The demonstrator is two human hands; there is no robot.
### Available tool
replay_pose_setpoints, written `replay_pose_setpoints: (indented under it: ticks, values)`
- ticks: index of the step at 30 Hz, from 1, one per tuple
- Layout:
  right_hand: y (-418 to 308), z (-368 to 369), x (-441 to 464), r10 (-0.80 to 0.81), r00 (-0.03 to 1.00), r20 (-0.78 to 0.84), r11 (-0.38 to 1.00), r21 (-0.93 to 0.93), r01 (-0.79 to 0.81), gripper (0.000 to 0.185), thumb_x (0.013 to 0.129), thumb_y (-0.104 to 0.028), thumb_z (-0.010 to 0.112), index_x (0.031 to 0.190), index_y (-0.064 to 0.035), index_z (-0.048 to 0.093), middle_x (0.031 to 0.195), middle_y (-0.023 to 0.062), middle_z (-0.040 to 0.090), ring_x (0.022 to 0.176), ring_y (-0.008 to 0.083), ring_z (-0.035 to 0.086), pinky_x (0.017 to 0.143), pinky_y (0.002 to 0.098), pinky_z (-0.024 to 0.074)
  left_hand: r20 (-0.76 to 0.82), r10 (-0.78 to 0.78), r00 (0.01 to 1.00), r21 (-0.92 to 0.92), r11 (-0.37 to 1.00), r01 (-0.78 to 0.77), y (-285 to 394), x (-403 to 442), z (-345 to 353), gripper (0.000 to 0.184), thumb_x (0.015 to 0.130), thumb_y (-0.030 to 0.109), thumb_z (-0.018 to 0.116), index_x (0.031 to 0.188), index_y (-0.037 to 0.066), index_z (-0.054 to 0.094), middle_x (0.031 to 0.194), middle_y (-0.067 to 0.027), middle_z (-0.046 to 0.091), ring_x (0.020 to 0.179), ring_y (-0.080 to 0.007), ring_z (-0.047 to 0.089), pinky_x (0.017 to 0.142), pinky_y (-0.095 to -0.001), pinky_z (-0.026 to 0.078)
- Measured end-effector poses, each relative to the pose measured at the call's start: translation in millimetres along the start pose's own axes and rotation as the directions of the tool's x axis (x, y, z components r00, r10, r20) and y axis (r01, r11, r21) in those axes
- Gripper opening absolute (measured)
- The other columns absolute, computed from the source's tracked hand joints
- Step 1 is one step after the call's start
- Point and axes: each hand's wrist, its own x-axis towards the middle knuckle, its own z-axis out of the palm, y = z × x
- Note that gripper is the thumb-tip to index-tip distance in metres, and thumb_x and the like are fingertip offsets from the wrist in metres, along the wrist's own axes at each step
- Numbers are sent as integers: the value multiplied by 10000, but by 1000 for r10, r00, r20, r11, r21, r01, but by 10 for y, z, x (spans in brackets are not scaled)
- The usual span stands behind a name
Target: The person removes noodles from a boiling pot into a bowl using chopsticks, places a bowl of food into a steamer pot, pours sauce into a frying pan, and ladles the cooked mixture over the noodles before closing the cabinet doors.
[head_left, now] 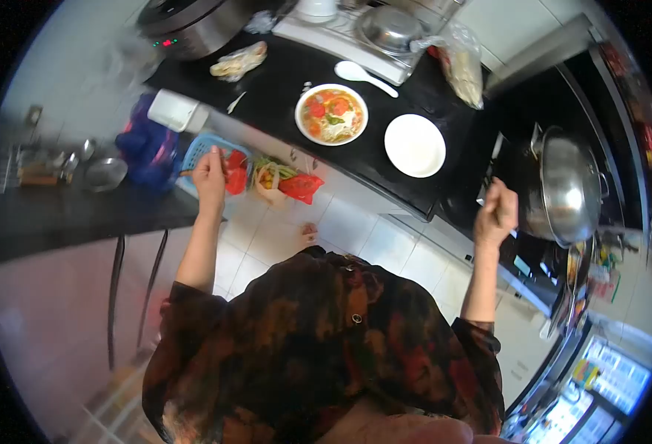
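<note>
My left hand [209, 176] is closed in front of a blue plastic basket [193, 154]. What looks like a thin brown stick [186, 173] pokes out from its left side. On the right, my right hand [498, 213] is also closed, close to a steel pot [570, 189] by the stove; what its fingers hold, if anything, cannot be made out. Ahead on the black counter stands a bowl of soup with tomato slices [332, 115]. Beside it is a white bowl [415, 146], and a white spoon [366, 78] lies behind them.
A cooker with a lit display [193, 33] stands at the back left. Bags of vegetables [281, 181] are below the counter's front edge. A steel lidded pan [390, 31] sits at the back, near a plastic bag [461, 66]. The left counter holds a strainer [106, 175].
</note>
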Motion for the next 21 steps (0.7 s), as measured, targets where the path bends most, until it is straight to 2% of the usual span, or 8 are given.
replay_pose_setpoints:
  ticks: [1, 3, 7, 9, 10, 12, 15, 21]
  values:
    - [-88, 165, -71, -27, 998, 62, 994, -106, 34, 194, 828, -15, 613, 1021, -25, 633, 873, 131, 603, 733, 245, 595, 651, 296, 488, -12, -102, 995, -51, 994, 101, 32, -160, -50, 289, 938, 311, 516, 840, 64, 631, 630, 29, 532, 518, -42, 484, 460, -196, 387]
    - [334, 460, -504, -15, 975, 221, 1000, -7, 17, 255, 823, -6, 598, 1077, -31, 608, 1038, 179, 572, 858, 317, 601, 728, 334, 501, -96, -153, 984, -57, 987, 148, 22, -627, -81, 311, 941, 331, 504, 845, 65, 634, 631, 25, 541, 502, -50, 491, 435, -195, 375]
    - [223, 1060, -402, -9, 904, 427, 998, -46, 32, 392, 778, 58, 562, 1161, -22, 545, 1228, 234, 477, 1057, 388, 543, 861, 407, 474, -134, -166, 977, -52, 986, 160, 194, -738, -474, 310, 936, 343, 510, 856, 72, 636, 651, 22, 552, 516, -56, 501, 441, -205, 381]
    - [99, 1199, -285, -2, 842, 540, 991, -114, 76, 429, 797, 31, 549, 1219, -35, 508, 1246, 205, 469, 1083, 364, 530, 896, 390, 458, -151, -192, 970, -58, 981, 185, 244, -879, -640, 314, 933, 354, 510, 866, 73, 632, 658, 23, 554, 529, -59, 513, 445, -210, 388]
    - [540, 873, -701, -56, 822, 567, 991, -71, 117, 429, 797, 31, 549, 1219, -35, 508, 1246, 205, 469, 1083, 364, 530, 896, 390, 458, -210, -212, 954, -72, 977, 201, -9, -1832, -509, 314, 933, 354, 510, 866, 73, 632, 658, 23, 554, 529, -59, 513, 445, -210, 388]
    - [650, 925, -775, -44, 798, 601, 990, -82, 116, 516, 775, 49, 534, 1275, -36, 443, 1283, 213, 436, 1088, 377, 518, 914, 397, 443, -221, -264, 939, -77, 964, 253, -23, -2185, -582, 321, 933, 364, 505, 875, 73, 629, 662, 22, 554, 536, -63, 522, 448, -210, 392]
    - [512, 954, -742, 78, 858, 507, 997, -54, -59, 506, 783, 42, 510, 1278, -25, 431, 1276, 212, 447, 1098, 378, 508, 920, 392, 438, -238, -293, 926, -66, 956, 285, 46, -2149, -771, 325, 934, 367, 501, 876, 73, 627, 658, 22, 552, 536, -65, 525, 450, -209, 397]
    - [138, 468, -923, 106, 957, 270, 994, -33, -101, 323, 829, -19, 502, 1149, -28, 545, 1071, 162, 581, 923, 320, 600, 796, 391, 480, -183, -306, 934, -99, 951, 292, 8, -1987, -964, 309, 932, 353, 505, 882, 73, 624, 662, 18, 556, 534, -66, 527, 449, -210, 402]
